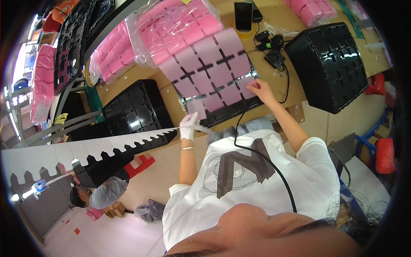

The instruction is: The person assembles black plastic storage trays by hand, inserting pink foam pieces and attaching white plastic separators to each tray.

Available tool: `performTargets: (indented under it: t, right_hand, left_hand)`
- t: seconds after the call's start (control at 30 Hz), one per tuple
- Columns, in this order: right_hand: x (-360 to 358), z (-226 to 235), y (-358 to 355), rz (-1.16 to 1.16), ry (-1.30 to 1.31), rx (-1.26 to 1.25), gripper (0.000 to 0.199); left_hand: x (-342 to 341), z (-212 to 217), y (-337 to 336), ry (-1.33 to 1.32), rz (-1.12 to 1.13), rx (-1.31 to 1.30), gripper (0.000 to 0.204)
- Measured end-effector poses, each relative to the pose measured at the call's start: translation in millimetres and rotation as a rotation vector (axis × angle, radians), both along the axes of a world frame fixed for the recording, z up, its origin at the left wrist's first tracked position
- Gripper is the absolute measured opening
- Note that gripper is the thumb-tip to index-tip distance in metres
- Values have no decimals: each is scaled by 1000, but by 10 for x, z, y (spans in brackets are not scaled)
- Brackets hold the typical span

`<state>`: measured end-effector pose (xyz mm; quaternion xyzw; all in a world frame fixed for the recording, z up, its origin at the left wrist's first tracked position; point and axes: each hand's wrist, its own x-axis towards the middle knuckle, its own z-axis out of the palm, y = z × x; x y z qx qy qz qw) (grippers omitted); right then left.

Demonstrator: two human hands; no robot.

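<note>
A pink sheet [205, 70] with cross-shaped cutouts lies over a black panel [231, 112] on the bench in front of me. The panel's dark near edge and shiny sides show past the sheet. My left hand [188, 125], in a white glove, is closed at the sheet's near left corner. At its near right edge, my bare right hand [261, 91] pinches the sheet between thumb and fingers. A black cable [261, 155] runs from the panel's near edge down across my shirt.
Plastic-wrapped pink stacks [175, 28] stand behind the sheet. Black molded trays stand left [137, 107] and right [327, 66]. A phone [243, 17] and black adapters [274, 58] lie at the back. A white notched strip [90, 150] crosses the left side; another person [105, 195] is beyond.
</note>
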<state>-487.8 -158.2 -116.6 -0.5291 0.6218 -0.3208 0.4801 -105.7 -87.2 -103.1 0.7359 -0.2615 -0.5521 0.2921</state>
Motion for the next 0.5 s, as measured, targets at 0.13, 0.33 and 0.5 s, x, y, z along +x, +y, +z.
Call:
performTargets:
  t: [0.13, 0.33, 0.5]
  right_hand:
    - [2, -162, 243, -27, 260, 1, 24]
    - [71, -130, 275, -4, 445, -57, 23]
    - [69, -242, 271, -74, 437, -49, 24]
  left_hand:
    - [-198, -85, 216, -198, -127, 29, 33]
    - [-163, -263, 321, -298, -135, 23, 42]
    - [-280, -173, 279, -705, -180, -127, 46]
